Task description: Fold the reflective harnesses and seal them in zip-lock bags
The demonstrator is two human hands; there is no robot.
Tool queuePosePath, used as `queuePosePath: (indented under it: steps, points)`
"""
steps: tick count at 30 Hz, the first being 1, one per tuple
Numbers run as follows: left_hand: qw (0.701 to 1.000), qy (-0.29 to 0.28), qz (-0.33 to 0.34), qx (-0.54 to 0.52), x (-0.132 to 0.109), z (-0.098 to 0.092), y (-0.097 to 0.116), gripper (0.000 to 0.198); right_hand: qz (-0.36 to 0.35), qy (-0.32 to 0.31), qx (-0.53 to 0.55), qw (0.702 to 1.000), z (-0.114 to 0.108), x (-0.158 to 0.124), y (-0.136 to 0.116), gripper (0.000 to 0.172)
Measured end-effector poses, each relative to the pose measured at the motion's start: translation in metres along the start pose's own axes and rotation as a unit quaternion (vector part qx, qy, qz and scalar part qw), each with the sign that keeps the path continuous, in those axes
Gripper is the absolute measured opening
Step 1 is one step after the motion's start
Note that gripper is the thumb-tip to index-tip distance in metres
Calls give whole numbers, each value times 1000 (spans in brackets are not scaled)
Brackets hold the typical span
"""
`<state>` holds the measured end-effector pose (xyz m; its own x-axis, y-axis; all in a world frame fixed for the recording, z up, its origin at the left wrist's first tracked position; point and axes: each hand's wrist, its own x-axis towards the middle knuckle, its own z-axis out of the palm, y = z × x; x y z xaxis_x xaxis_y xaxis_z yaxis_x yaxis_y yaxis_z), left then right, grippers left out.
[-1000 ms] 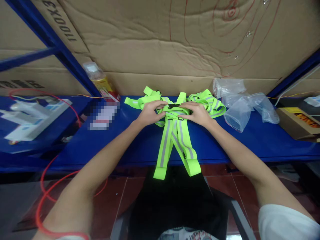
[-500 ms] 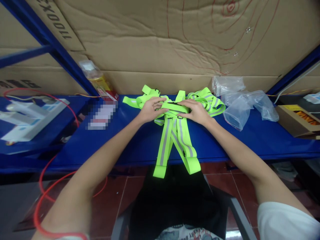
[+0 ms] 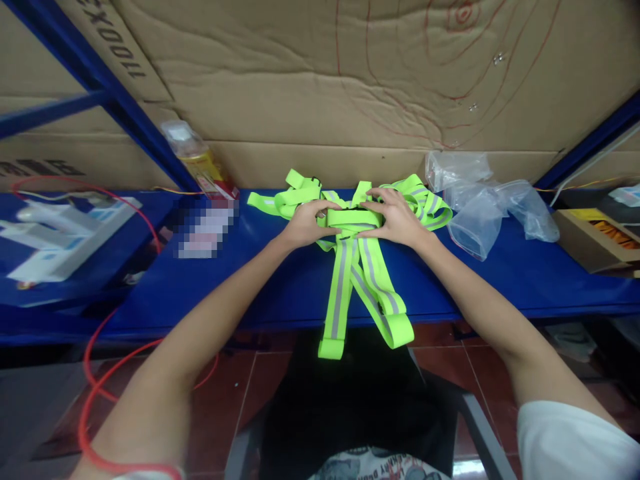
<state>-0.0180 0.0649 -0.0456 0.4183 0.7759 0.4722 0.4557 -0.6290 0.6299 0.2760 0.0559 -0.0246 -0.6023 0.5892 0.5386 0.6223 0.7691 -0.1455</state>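
A neon-yellow reflective strap harness (image 3: 357, 280) with grey stripes lies on the blue shelf (image 3: 280, 287). Its two long ends hang over the front edge. My left hand (image 3: 305, 223) and my right hand (image 3: 393, 217) both pinch the horizontal band at the harness's top, thumbs under it and fingers curled over it. More yellow straps are bunched behind the hands, near the cardboard wall.
Clear plastic bags (image 3: 490, 207) lie right of the harness. An open cardboard box (image 3: 595, 243) sits far right. A yellow bottle (image 3: 200, 163) leans at the back left. White boxes (image 3: 55, 233) and a red cable (image 3: 115, 373) are at the left.
Both hands shifted slightly along the band and folded it flatter. The hanging strap ends swung a little to the right.
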Motion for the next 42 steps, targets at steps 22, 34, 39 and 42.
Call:
queuePosePath:
  steps: [22, 34, 39, 42]
  points:
    - [963, 93, -1, -253, 1, 19, 27, 74, 73, 188, 192, 961, 4, 3, -17, 48]
    - [968, 52, 0, -247, -7, 31, 22, 100, 122, 207, 283, 929, 18, 6, -23, 65]
    - [957, 40, -23, -288, -7, 27, 23, 85, 99, 154, 324, 928, 10, 7, -21, 80]
    - [955, 50, -35, -290, -9, 27, 23, 77, 102, 130, 360, 918, 9, 8, -23, 94]
